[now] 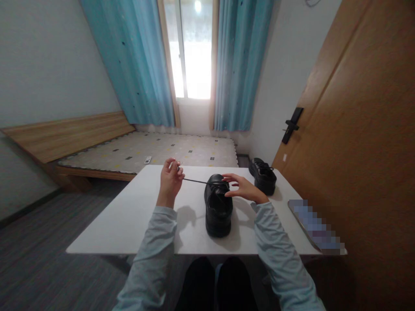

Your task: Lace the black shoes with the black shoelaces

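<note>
Our left hand (170,181) pinches the black shoelace (194,180) taut from the near black shoe (218,225) on the desk (129,220); our right hand (244,188), fingers parted, is at its throat. Lacing looks unfinished; the far shoe (265,183) appears laced.

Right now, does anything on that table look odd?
Yes: the flat item by the right edge of the white table looks pixelated, so I can't tell what it is. Nothing looks spilled.
</note>
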### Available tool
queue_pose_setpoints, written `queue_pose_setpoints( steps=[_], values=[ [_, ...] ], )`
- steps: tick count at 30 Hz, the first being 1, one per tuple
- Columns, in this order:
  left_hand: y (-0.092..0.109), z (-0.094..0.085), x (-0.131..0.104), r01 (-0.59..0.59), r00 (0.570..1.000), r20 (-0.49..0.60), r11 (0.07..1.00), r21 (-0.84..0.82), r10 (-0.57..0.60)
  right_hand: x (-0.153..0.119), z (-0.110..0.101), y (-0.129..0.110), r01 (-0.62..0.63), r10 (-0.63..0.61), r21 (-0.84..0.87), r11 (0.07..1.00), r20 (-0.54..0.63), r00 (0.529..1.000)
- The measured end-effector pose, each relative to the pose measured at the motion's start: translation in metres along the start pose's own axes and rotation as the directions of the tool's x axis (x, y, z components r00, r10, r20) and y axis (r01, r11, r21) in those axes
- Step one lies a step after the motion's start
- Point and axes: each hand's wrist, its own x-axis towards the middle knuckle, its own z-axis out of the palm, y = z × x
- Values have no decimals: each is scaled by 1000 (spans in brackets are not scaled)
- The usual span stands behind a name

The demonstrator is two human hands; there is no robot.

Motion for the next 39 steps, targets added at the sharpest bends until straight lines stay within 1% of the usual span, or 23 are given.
queue_pose_setpoints(
  steps=[3,5,10,14,18,21,23,25,26,28,30,31,33,35,37,39],
  values=[
    [1,-1,0,-16,1000,21,995,-103,18,-1,0,-3,31,-32,68,997,17,999],
    [2,-1,0,-23,999,28,991,-129,27,-1,0,-4,27,-28,85,996,6,1000],
    [2,0,-1,-23,999,36,994,-107,27,-2,1,-4,-48,47,55,997,18,999],
    [1,-1,1,-55,998,9,994,-91,56,-2,1,-7,9,-12,96,995,36,999],
    [-1,-4,6,-124,992,-42,992,-30,123,-1,1,-8,34,-37,82,996,34,999],
    [-1,-7,9,-179,978,-104,983,31,181,-1,2,-8,40,-42,48,998,30,999],
    [-1,-9,10,-192,970,-139,979,74,200,-1,2,-8,48,-48,16,999,28,998],
    [-2,-9,9,-178,972,-130,973,150,198,-1,3,-9,62,-61,-17,998,30,998],
    [-3,-9,8,-163,977,-103,964,209,187,-1,4,-10,73,-72,-31,997,31,997],
    [-5,-7,5,-127,990,-7,921,369,140,0,6,-11,101,-100,-61,993,27,995],
    [-8,-3,1,-106,992,120,840,533,49,2,10,-13,133,-132,-94,987,9,991],
    [-10,-1,-1,-108,982,187,796,596,-6,3,12,-14,148,-150,-111,983,-5,989],
    [-13,4,-4,-143,939,323,723,676,-117,6,18,-15,168,-175,-135,976,-40,984],
    [-17,6,-6,-205,879,433,664,719,-198,10,24,-15,166,-178,-146,975,-77,981],
    [-22,6,-7,-251,834,491,617,746,-254,13,29,-14,153,-170,-153,976,-104,980],
    [-27,4,-8,-252,811,506,604,756,-294,16,33,-13,151,-171,-157,976,-117,978]
  ],
)
